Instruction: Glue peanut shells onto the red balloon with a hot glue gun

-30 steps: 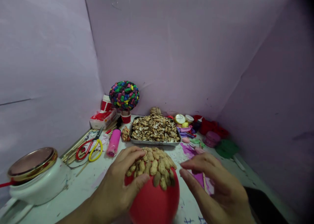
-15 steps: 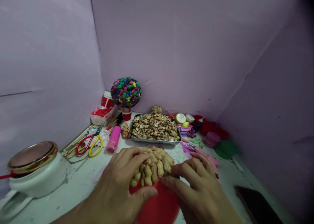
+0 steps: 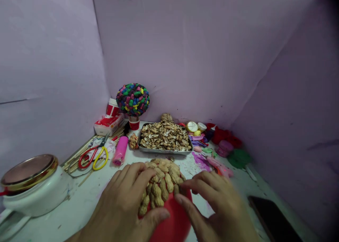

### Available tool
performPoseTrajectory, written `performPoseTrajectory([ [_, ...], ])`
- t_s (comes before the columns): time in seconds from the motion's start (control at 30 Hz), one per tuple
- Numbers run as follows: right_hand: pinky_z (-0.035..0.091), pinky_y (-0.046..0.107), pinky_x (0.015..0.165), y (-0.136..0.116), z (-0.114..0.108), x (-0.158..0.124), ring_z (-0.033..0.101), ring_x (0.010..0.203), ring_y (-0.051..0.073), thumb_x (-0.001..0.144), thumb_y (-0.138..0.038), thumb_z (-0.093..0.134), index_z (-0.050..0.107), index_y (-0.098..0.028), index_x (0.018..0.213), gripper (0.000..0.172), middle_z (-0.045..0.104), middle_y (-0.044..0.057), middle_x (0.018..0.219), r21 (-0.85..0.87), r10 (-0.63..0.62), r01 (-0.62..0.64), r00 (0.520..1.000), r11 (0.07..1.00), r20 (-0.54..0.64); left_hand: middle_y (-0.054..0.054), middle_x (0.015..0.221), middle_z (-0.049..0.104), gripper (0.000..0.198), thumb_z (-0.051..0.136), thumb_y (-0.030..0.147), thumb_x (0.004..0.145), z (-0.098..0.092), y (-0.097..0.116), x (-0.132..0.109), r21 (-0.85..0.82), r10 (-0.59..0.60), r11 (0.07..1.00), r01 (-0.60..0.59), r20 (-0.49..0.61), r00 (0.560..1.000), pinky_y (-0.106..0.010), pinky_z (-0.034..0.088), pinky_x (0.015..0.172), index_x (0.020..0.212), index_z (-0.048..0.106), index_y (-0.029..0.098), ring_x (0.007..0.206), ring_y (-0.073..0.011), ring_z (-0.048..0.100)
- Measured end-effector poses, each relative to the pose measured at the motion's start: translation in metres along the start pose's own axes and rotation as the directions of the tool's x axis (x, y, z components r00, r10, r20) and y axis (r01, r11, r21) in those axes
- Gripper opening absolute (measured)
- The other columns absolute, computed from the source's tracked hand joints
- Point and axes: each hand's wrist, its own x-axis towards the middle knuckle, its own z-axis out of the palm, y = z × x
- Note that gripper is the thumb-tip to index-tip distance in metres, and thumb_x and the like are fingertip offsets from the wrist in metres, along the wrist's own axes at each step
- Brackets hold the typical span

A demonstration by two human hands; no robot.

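Note:
A red balloon (image 3: 173,220) sits low in the middle, its upper part covered with rows of peanut shells (image 3: 159,194). My left hand (image 3: 124,203) is wrapped round its left side, thumb across the red front and fingers over the shells. On the right side, the thumb and forefinger of my right hand (image 3: 212,203) pinch a peanut shell (image 3: 177,189) against the balloon, at the lower edge of the shell rows. Just beyond stands a metal tray (image 3: 165,151) heaped with peanut shells.
At left are a white pot (image 3: 34,196), scissors (image 3: 94,157) and a pink tube (image 3: 121,151). Behind stands a multicoloured ball (image 3: 133,99) on a red cup. Deflated balloons and small tubs (image 3: 192,126) lie right of the tray. A phone (image 3: 272,219) lies at far right.
The view has shifted slightly, so the table things sit a little further left. My right thumb and forefinger have spread slightly at the shell; my left hand keeps its hold on the balloon.

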Motion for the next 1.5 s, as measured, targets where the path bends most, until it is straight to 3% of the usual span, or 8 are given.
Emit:
performPoseTrajectory([
  [0.27,0.038,0.032,0.052,-0.004,0.007,-0.001,0.057,0.057,0.019,0.071,-0.022,0.064,0.063,-0.023,0.079,0.008,0.063,0.001,0.064,-0.062,-0.024,0.023,0.999,0.998,-0.022,-0.009,0.107,0.056,0.048,0.063,0.037,0.068,0.004,0.002,-0.001,0.002,-0.009,1.0,0.009,-0.018,1.0,-0.04,0.051,0.074,0.111,0.048,0.024,0.094,-0.0278,0.056],
  [0.57,0.046,0.026,0.055,-0.006,-0.011,0.005,0.059,0.062,0.014,0.075,-0.016,0.061,0.062,-0.024,0.081,0.011,0.062,-0.002,0.067,0.267,0.062,-0.082,0.995,0.96,0.081,-0.01,0.11,0.055,0.049,0.063,0.04,0.069,0.001,0.001,-0.001,0.002,-0.02,1.0,0.02,0.004,1.0,-0.042,0.051,0.075,0.113,0.047,0.024,0.097,-0.0289,0.055],
  [0.8,0.037,0.032,0.059,0.005,-0.009,0.008,0.055,0.057,0.014,0.075,-0.009,0.058,0.063,-0.022,0.086,0.018,0.066,-0.001,0.068,0.096,-0.299,0.296,0.954,0.95,0.02,-0.01,0.108,0.056,0.048,0.063,0.04,0.069,0.0,0.002,0.0,-0.038,-0.039,0.999,0.039,0.021,0.999,-0.043,0.05,0.076,0.112,0.05,0.023,0.096,-0.0288,0.055],
  [0.93,0.033,0.034,0.062,0.009,-0.006,0.012,0.053,0.054,0.014,0.074,-0.006,0.052,0.065,-0.022,0.082,0.022,0.068,-0.001,0.067,0.009,-0.365,0.365,0.931,0.931,0.005,-0.01,0.108,0.056,0.048,0.063,0.04,0.068,0.0,0.002,-0.001,-0.042,-0.032,0.999,0.032,0.007,0.999,-0.042,0.05,0.076,0.112,0.05,0.024,0.096,-0.0288,0.055],
  [1.07,0.03,0.034,0.062,0.009,-0.007,0.011,0.052,0.053,0.014,0.075,-0.005,0.05,0.066,-0.02,0.083,0.023,0.068,0.0,0.067,0.001,-0.385,0.385,0.922,0.923,0.029,-0.01,0.108,0.056,0.049,0.063,0.04,0.069,0.0,0.001,-0.002,-0.021,-0.004,1.0,0.004,-0.003,1.0,-0.04,0.051,0.075,0.112,0.048,0.024,0.096,-0.0279,0.056],
  [1.27,0.032,0.034,0.064,0.012,0.002,0.002,0.055,0.054,0.014,0.08,-0.011,0.05,0.066,-0.021,0.082,0.019,0.07,0.0,0.069,-0.019,-0.345,0.344,0.936,0.939,-0.072,-0.01,0.106,0.057,0.048,0.062,0.041,0.069,0.002,0.001,-0.001,-0.004,0.037,0.999,-0.037,-0.049,0.998,-0.039,0.051,0.071,0.111,0.047,0.023,0.093,-0.0274,0.056],
  [1.4,0.036,0.034,0.062,0.017,0.005,-0.005,0.058,0.06,0.015,0.075,-0.011,0.058,0.063,-0.021,0.094,0.022,0.072,0.001,0.079,-0.024,-0.366,0.368,0.929,0.93,0.042,-0.01,0.105,0.057,0.048,0.062,0.038,0.069,0.002,0.0,0.0,-0.002,0.038,0.999,-0.038,-0.033,0.999,-0.038,0.051,0.071,0.112,0.046,0.023,0.092,-0.0266,0.057],
  [1.5,0.04,0.032,0.061,0.016,0.007,-0.009,0.058,0.063,0.014,0.072,-0.009,0.064,0.061,-0.021,0.092,0.024,0.07,0.001,0.078,0.074,-0.277,0.274,0.96,0.959,0.03,-0.011,0.106,0.056,0.046,0.061,0.04,0.07,0.003,-0.002,0.0,0.011,0.055,0.998,-0.055,-0.042,0.998,-0.039,0.051,0.071,0.111,0.047,0.022,0.092,-0.0271,0.056],
])
